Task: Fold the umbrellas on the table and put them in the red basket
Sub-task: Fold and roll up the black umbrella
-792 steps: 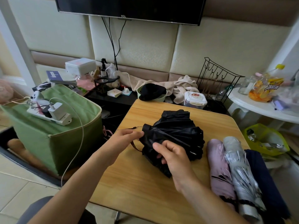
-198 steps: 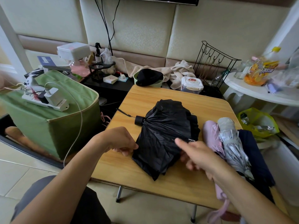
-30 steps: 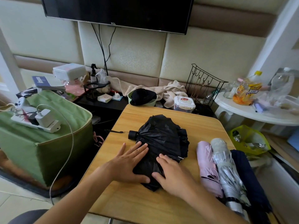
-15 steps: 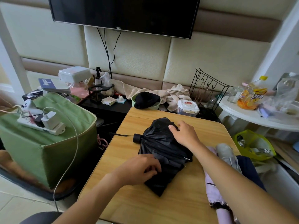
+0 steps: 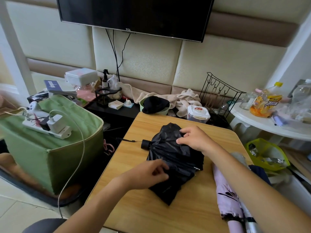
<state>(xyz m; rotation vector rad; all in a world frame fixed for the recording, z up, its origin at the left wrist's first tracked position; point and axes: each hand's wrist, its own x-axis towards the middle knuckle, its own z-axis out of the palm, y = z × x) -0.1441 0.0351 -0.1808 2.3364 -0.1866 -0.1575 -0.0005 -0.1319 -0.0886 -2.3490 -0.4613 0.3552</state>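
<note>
Cluttered room: wall-mounted television (image 5: pixel 134 14), padded panels behind, wooden tabletop (image 5: pixel 168 219) in front. Black umbrella (image 5: pixel 175 158) lying collapsed but loose at the tabletop's middle, canopy spread in slack pleats, black handle cap (image 5: pixel 145 144) and wrist cord pointing left. Left hand (image 5: pixel 148 175) curled, pinching a fold at the near-left edge of the canopy. Right hand (image 5: pixel 193 138) resting on the far side, fingertips pinching fabric near the top. Pink umbrella (image 5: pixel 227 199) rolled and lying at the right edge, just beside a silver one and a dark blue one, both partly hidden by the right forearm. No red basket in view; only a green storage box (image 5: pixel 55 148) to the left with a power strip (image 5: pixel 47 128) on top.

Likely still at the pleat-gathering step. Risks from here:

- Slippery fabric escaping either pinch, letting gathered pleats fan out again.
- Metal rib tip (image 5: pixel 196 168) sticking out at the right edge, apt to snag cloth or prick a finger during rolling.
- Uneven folds bunching, leaving the roll too fat for the strap.
- Right forearm sweeping over the rolled umbrellas at the tabletop's edge, nudging them off.
- Wrist cord dangling over the left edge, liable to catch.
</note>
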